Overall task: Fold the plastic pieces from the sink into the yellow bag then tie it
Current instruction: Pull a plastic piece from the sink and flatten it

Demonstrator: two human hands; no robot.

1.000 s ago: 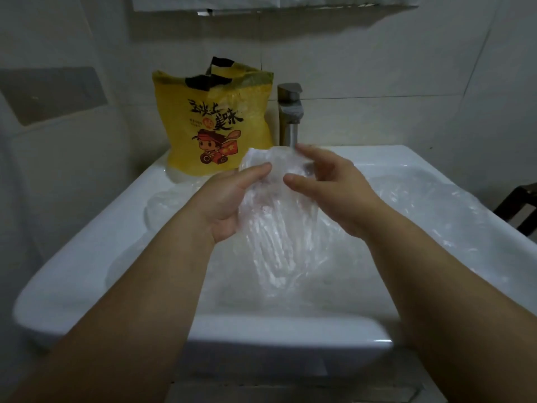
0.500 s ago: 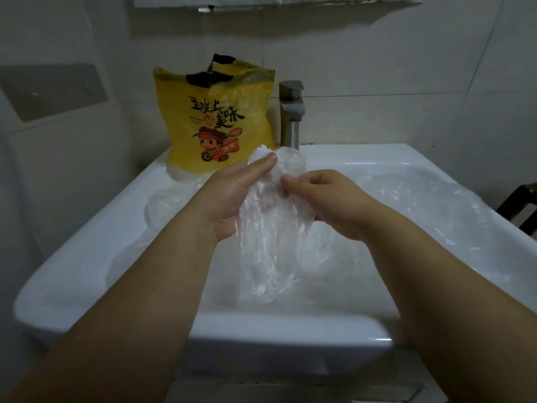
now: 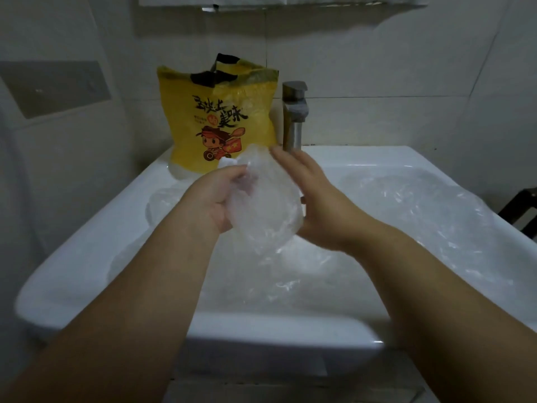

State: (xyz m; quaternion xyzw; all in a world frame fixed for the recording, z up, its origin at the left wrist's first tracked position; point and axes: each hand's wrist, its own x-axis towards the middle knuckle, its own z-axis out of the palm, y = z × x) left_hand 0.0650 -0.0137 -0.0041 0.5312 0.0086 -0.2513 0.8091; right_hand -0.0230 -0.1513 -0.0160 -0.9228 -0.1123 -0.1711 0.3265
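A clear plastic piece (image 3: 266,207), folded into a compact bundle, is held above the white sink (image 3: 87,257). My left hand (image 3: 216,196) grips its left side with curled fingers. My right hand (image 3: 313,196) lies against its right side with straight fingers. The yellow bag (image 3: 220,120), printed with a cartoon figure and black handles, stands upright on the sink's back left rim, just behind the bundle. More clear plastic (image 3: 421,216) lies crumpled in the basin, mostly at the right.
A metal faucet (image 3: 294,117) rises right of the yellow bag at the back rim. Tiled walls close in at the back and left. A dark object (image 3: 520,210) shows past the sink's right edge.
The hanging plastic piece has been folded up into a shorter bundle. My right hand went from pinching its top to lying flat along its right side; both hands rose slightly.
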